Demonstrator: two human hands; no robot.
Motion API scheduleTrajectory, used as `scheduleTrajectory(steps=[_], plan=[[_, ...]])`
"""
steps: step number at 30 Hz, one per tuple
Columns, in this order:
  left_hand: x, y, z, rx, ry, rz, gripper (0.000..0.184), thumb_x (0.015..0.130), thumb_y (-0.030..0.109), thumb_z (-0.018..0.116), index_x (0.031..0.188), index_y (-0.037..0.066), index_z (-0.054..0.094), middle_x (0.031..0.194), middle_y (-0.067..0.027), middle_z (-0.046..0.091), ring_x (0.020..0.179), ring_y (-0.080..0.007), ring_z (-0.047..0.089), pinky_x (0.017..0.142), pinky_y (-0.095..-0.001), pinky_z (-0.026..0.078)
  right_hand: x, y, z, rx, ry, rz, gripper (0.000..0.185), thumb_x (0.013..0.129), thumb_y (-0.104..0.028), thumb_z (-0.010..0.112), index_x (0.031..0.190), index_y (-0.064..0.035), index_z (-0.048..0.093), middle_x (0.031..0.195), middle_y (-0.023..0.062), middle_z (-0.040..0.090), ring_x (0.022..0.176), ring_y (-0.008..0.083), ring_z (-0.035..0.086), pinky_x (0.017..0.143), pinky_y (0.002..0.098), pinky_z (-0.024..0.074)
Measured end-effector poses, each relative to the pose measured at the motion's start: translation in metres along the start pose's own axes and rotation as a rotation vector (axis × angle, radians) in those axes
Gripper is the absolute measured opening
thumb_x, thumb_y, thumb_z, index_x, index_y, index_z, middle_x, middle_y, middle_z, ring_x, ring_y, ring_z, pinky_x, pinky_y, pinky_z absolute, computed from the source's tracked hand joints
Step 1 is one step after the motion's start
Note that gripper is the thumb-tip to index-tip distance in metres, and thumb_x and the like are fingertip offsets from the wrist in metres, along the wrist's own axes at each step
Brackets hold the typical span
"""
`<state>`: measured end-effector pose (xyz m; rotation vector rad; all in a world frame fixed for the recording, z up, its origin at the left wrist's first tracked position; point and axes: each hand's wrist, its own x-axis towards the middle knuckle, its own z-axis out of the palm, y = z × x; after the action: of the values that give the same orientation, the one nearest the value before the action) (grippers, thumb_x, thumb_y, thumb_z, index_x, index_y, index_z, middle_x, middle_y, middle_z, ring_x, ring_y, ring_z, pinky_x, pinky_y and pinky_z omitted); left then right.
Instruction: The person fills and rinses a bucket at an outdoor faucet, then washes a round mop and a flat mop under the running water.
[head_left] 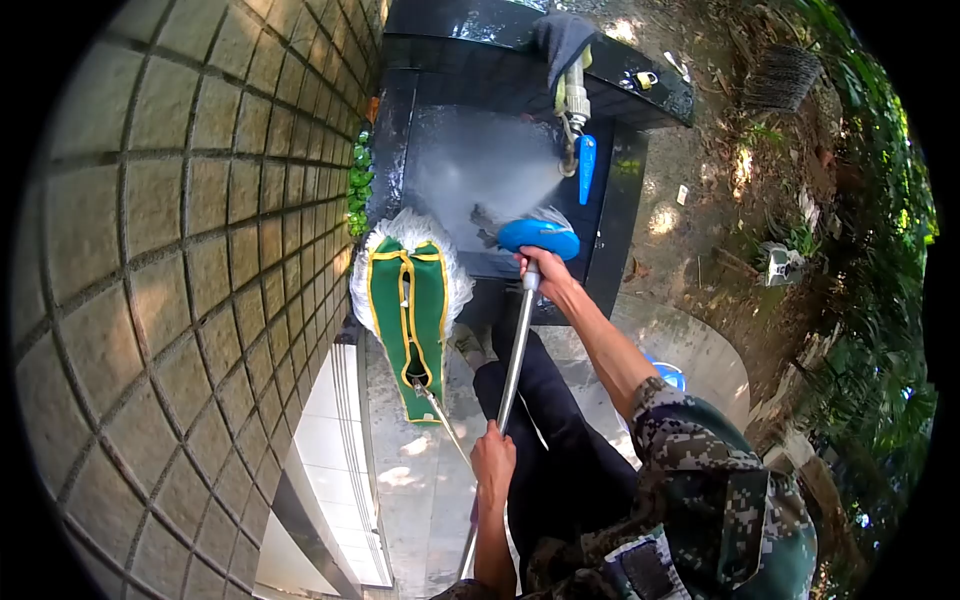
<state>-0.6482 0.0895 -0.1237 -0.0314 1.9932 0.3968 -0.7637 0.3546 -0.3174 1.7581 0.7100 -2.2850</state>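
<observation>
A mop with a round blue head and a silver metal pole lies over the near edge of a dark basin. Just below the blue head, my right hand is wrapped round the top of the pole. Lower down, my left hand closes round the same pole. White spray or mist fills the basin behind the mop head, beside a tap with a blue lever. To the left, a flat mop with a green and yellow cover and white fringe rests against the basin.
A tiled wall runs along the left. A dark cloth hangs over the tap pipe, with a padlock on the ledge nearby. A blue and white bucket is partly hidden by my right arm. Soil and plants lie right.
</observation>
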Motion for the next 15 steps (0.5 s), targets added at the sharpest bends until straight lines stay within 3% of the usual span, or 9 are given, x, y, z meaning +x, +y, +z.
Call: scheduleTrajectory(steps=[3,6,7,10,11,15], plan=[[-0.020,0.041,-0.036,0.075,0.040,0.003,0.017,0.079,0.010,0.054,0.091,-0.001,0.054,0.071,-0.0236,0.063,0.070,-0.0400,0.063,0.066,-0.0475,0.051,0.029,0.023,-0.008,0.034,0.079,0.116,0.007,0.086,-0.007,0.055,0.082,-0.0024,0.051,0.069,0.0050,0.054,0.052,0.0088,0.049,0.048,0.0248,0.0447],[-0.033,0.067,-0.056,0.276,0.077,-0.057,0.017,0.079,0.009,0.055,0.092,0.000,0.051,0.068,-0.0176,0.064,0.066,-0.0335,0.065,0.064,-0.0416,0.052,0.023,0.029,0.001,0.486,-0.101,0.235,0.013,0.085,-0.008,0.054,0.075,-0.0057,0.046,0.064,0.0018,0.048,0.051,0.0081,0.046,0.047,0.0247,0.0436],[-0.038,0.070,-0.055,0.306,0.064,-0.083,0.017,0.078,0.008,0.056,0.092,0.001,0.050,0.066,-0.0163,0.064,0.066,-0.0328,0.065,0.063,-0.0406,0.052,0.025,0.032,0.001,0.495,-0.093,0.243,0.013,0.085,-0.008,0.054,0.075,-0.0057,0.046,0.064,0.0018,0.048,0.051,0.0081,0.046,0.047,0.0247,0.0436],[-0.039,0.069,-0.044,0.250,0.094,-0.158,0.016,0.077,0.006,0.056,0.090,0.000,0.048,0.068,-0.0205,0.062,0.068,-0.0385,0.062,0.064,-0.0464,0.049,0.027,0.033,0.010,0.485,-0.208,0.362,0.013,0.084,-0.007,0.054,0.075,-0.0063,0.044,0.065,0.0015,0.048,0.050,0.0065,0.044,0.048,0.0233,0.0428],[-0.042,0.069,-0.043,0.250,0.099,-0.156,0.016,0.077,0.006,0.056,0.090,0.000,0.048,0.068,-0.0205,0.062,0.068,-0.0385,0.062,0.064,-0.0464,0.049,0.021,0.031,0.019,0.507,-0.240,0.368,0.011,0.084,-0.009,0.055,0.084,-0.0009,0.047,0.064,0.0000,0.047,0.049,0.0055,0.043,0.048,0.0221,0.0419],[-0.061,0.069,-0.036,0.164,0.229,-0.037,0.014,0.078,0.008,0.054,0.087,0.000,0.047,0.064,-0.0207,0.059,0.064,-0.0401,0.060,0.061,-0.0493,0.046,0.011,0.033,0.035,0.688,-0.393,0.509,0.040,0.085,-0.008,0.053,0.110,0.0167,0.035,0.065,-0.0010,0.047,0.049,0.0050,0.045,0.049,0.0217,0.0425]])
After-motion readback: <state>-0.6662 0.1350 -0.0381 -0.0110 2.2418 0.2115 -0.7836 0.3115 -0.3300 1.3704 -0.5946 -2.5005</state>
